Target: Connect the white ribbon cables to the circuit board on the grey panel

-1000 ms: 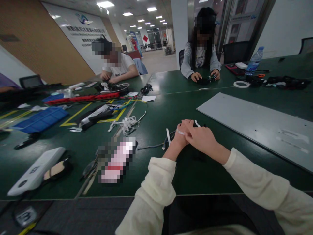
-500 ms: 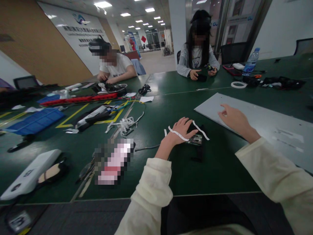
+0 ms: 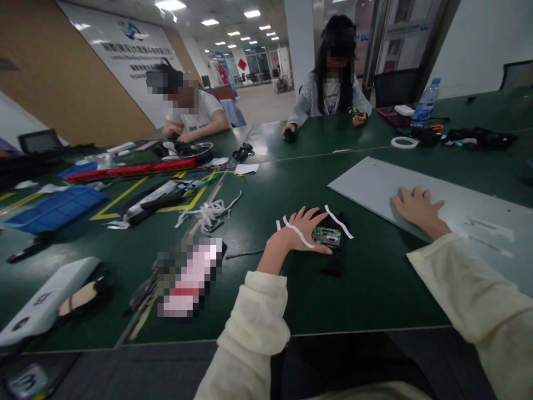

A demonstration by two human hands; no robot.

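My left hand (image 3: 297, 233) rests on the green table (image 3: 366, 289) with its fingers spread. It touches a small green circuit board (image 3: 327, 236) that lies on a black piece. A strip of white tape (image 3: 298, 233) runs across the back of that hand, and another white strip (image 3: 338, 221) lies beside the board. My right hand (image 3: 416, 206) lies flat and open on a long grey metal panel (image 3: 466, 208), holding nothing.
Two people sit across the table, each handling small parts. To the left lie white cable ties (image 3: 208, 211), a blue tray (image 3: 54, 206), a red strip (image 3: 133, 169) and a white device (image 3: 37, 303). A tape roll (image 3: 403, 142) and water bottle (image 3: 425, 103) stand at the back right.
My right hand left my left hand and moved right onto the grey panel, where it now lies flat. My left hand opened, uncovering the circuit board.
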